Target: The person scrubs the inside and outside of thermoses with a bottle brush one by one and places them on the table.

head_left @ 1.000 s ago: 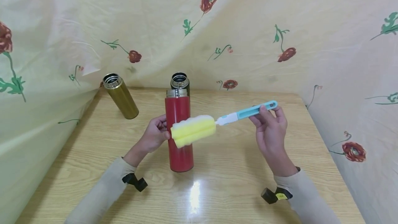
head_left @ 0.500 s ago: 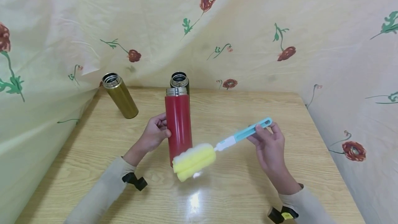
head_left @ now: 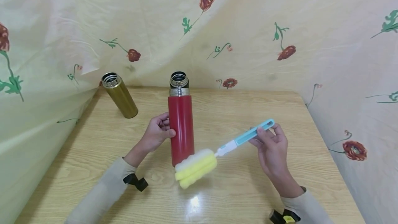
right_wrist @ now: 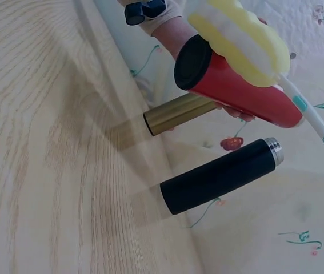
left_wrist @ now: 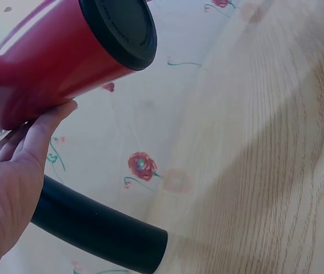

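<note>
Red flask (head_left: 181,129) is standing near the middle of the table (head_left: 248,189), its open steel mouth facing up, and the wrist views suggest its base is lifting clear of the wood. The left hand (head_left: 157,134) is gripping it from nine o'clock, fingers and thumb curling round the body. The right hand (head_left: 270,144) is pinching the blue handle of the sponge brush (head_left: 217,155) at three o'clock, with the yellow foam head (head_left: 196,168) hanging low at about five o'clock of the flask, just beside its foot.

A black flask (head_left: 179,80) is standing right behind the red one at twelve o'clock, and a gold flask (head_left: 120,95) is standing well apart at ten o'clock.

The risk, as I judge it, is that the foam head is sitting far below the mouth; swinging it up carelessly could be knocking the flask against the black one, or tipping it out of a one-sided grip.
</note>
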Demonstrator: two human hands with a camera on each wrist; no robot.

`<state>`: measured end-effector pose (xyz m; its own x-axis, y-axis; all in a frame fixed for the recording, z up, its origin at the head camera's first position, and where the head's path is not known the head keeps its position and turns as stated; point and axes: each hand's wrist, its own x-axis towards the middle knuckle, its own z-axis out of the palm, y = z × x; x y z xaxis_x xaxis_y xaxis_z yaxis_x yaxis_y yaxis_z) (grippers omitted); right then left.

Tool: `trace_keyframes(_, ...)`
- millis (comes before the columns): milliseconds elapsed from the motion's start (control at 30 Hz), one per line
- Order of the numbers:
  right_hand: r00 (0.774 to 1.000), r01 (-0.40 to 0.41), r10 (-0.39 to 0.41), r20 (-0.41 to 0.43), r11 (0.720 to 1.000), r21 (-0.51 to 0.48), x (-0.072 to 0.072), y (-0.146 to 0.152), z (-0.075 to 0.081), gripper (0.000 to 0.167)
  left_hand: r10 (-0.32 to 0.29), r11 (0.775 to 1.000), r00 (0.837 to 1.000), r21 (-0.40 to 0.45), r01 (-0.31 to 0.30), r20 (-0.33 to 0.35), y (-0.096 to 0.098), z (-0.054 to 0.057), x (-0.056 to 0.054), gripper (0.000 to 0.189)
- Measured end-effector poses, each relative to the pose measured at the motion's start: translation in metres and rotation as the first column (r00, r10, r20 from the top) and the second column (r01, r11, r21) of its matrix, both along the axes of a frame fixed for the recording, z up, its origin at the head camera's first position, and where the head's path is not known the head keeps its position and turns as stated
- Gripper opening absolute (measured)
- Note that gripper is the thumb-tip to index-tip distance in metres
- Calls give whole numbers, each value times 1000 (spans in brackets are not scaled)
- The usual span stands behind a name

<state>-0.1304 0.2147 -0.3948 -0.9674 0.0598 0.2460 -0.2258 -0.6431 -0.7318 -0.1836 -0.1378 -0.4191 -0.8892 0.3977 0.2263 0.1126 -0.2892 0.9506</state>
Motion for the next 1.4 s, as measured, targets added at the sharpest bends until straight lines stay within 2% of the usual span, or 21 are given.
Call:
trace_keyframes(133, 1000, 11, -11, 29, 1000, -2, -3, -1, 1, 16, -12, 999, 1000, 52, 13, -10, 1, -1, 0, 90)
trace_keyframes(367, 996, 34, -27, 89, 996, -85, -13, -3, 4, 12, -41, 992, 999, 117, 43, -15, 2, -5, 1, 68)
trace_keyframes(800, 980, 131, -99, 173, 975, -182, -46, -11, 21, 11, -36, 995, 999, 92, 37, -15, 3, -10, 2, 63)
trace_keyframes(1033, 976, 171, -137, 167, 962, -214, -64, -17, 33, 15, -32, 998, 999, 52, 32, -5, 4, -8, 4, 68)
trace_keyframes(1200, 970, 201, -161, 183, 953, -228, -76, -22, 40, 14, -52, 998, 999, 47, 52, -15, 4, -10, 3, 73)
trace_keyframes(1400, 961, 237, -186, 206, 937, -258, -88, -26, 48, 19, -60, 996, 998, 62, 62, -28, 4, -12, 2, 68)
